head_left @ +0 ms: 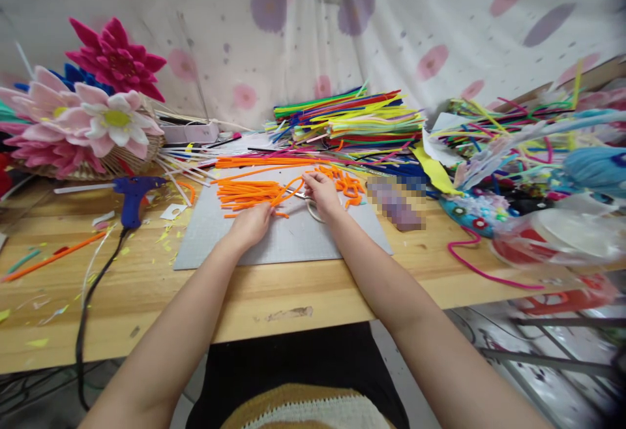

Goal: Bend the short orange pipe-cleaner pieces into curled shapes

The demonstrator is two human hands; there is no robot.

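Observation:
An orange pipe cleaner [292,189], bent into a loop, stretches between my two hands. My left hand [254,222] is closed on its lower end, beside a bundle of straight orange pipe cleaners [247,193]. The other side of the loop is pinched by the fingertips of my right hand [320,193]. A pair of scissors [313,210] lies on the grey cutting mat [274,253], partly covered by my right hand. Several short curled orange pieces [348,184] sit just beyond that hand. More long orange pipe cleaners [244,162] run along the mat's far edge.
To the left, a blue glue gun [131,201] trails a black cord near fuzzy flowers in a basket [151,142]. Piled at the back are multicoloured pipe cleaners [362,116]. A magenta pipe cleaner [482,272] and a plastic-wrapped tub [548,233] are on the right.

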